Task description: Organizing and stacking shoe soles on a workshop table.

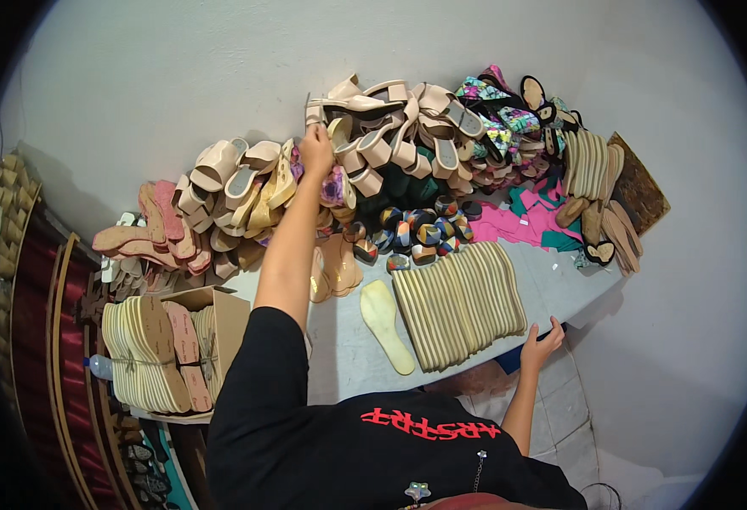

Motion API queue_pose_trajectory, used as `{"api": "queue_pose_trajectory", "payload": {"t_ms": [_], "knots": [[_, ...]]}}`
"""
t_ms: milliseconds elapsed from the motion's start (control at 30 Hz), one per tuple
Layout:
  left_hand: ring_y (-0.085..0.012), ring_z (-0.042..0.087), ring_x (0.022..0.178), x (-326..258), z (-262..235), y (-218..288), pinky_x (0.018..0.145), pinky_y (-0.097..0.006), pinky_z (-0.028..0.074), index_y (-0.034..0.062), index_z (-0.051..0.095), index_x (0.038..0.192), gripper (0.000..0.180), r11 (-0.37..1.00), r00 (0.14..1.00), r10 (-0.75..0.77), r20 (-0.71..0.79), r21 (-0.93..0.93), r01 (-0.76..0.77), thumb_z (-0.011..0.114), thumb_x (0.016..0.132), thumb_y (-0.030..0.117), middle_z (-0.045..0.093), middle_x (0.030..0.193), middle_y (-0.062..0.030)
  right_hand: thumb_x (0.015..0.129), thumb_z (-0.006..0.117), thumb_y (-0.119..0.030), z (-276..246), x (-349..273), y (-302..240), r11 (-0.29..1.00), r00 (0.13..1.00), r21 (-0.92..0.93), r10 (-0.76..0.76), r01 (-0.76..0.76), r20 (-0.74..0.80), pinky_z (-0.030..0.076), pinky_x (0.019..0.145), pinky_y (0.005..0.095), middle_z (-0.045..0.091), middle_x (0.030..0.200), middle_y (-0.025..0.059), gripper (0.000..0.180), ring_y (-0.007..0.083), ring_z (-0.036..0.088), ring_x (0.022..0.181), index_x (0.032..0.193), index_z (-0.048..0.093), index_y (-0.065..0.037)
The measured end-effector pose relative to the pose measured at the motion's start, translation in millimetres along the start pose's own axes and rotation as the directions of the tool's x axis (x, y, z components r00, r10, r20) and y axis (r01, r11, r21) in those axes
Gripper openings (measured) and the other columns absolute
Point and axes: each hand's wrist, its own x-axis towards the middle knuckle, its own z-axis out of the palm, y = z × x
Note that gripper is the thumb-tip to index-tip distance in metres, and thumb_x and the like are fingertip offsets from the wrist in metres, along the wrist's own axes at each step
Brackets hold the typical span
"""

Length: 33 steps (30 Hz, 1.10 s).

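From the head camera I look down over a black shirt onto a grey table [560,285] pushed against a pale wall. My left hand [315,151] is stretched far out over the table, up at the heap of beige sandals [373,127] stacked along the wall. Its fingers are curled closed on the end of one beige sandal strap piece [339,104] at the top of the pile, which juts out level above the others (I only see the back of the hand, so how many fingers wrap it I cannot tell). Just beside that hand, to its right, sits a purple patterned piece [332,187].

My right hand [542,344] is low, at the near edge of the table. Its fingers are spread and bent over the edge, resting on the tabletop and gripping nothing else. It lies just beside the near end of a long fanned row of tan insoles [458,306]. A single pale yellow insole [386,325] lies flat on the table to the left of that row, between my two arms.

Behind the row is a cluster of multicoloured wedge heels [420,231]. At my left, a cardboard box [224,314] holds more bundled soles [148,348].
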Motion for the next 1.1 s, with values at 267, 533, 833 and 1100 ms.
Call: {"api": "queue_pose_trajectory", "payload": {"t_ms": [267,533,833,1100], "knots": [[-0.0050,0.037,0.054,41.5,-85.3,150.3,0.049,-0.021,0.031,0.0037,0.062,0.088,0.028,0.965,0.795,0.226,0.562,-0.240,-0.104,0.048,0.088,0.029,0.048,0.062,0.0046,0.075,0.059,-0.010,12.1,57.8,-22.8,0.950,0.993,0.305,-0.091,0.064,0.076,0.032,0.090,0.0377,0.048,0.111,0.0136,0.044,0.0269,0.045,0.103,0.116,0.045,-0.002],[-0.0005,0.029,0.047,-11.1,-101.9,269.1,0.042,-0.020,0.022,0.0040,0.063,0.091,0.030,0.938,0.348,0.348,0.871,-0.319,-0.140,0.048,0.090,0.030,0.041,0.057,0.0080,0.073,0.065,-0.018,10.0,135.7,-275.5,0.425,0.706,0.860,-0.699,0.281,0.114,0.031,0.097,0.0343,0.044,0.122,0.0150,0.065,0.0230,0.041,0.115,0.127,0.034,-0.001],[-0.0035,0.033,0.051,-45.7,-135.3,264.0,0.046,-0.020,0.026,0.0030,0.063,0.086,0.030,0.977,0.592,0.178,0.786,-0.071,-0.200,0.051,0.088,0.030,0.043,0.059,0.0058,0.087,0.051,-0.023,7.3,199.0,-243.5,0.467,0.430,0.858,-0.743,-0.214,0.512,0.026,0.039,0.0183,0.041,0.054,-0.0063,0.024,0.0013,0.035,0.044,0.075,0.058,-0.004],[-0.0031,0.040,0.055,-149.1,-154.1,163.6,0.049,-0.019,0.034,0.0021,0.062,0.083,0.026,0.970,0.629,-0.225,0.744,0.107,0.220,0.053,0.088,0.026,0.044,0.060,0.0053,0.086,0.052,-0.023,32.3,262.5,-93.4,0.775,0.216,0.616,-0.631,0.141,0.745,0.038,0.059,0.0231,0.056,0.067,-0.0002,0.027,0.0061,0.047,0.064,0.076,0.061,0.000]]}}
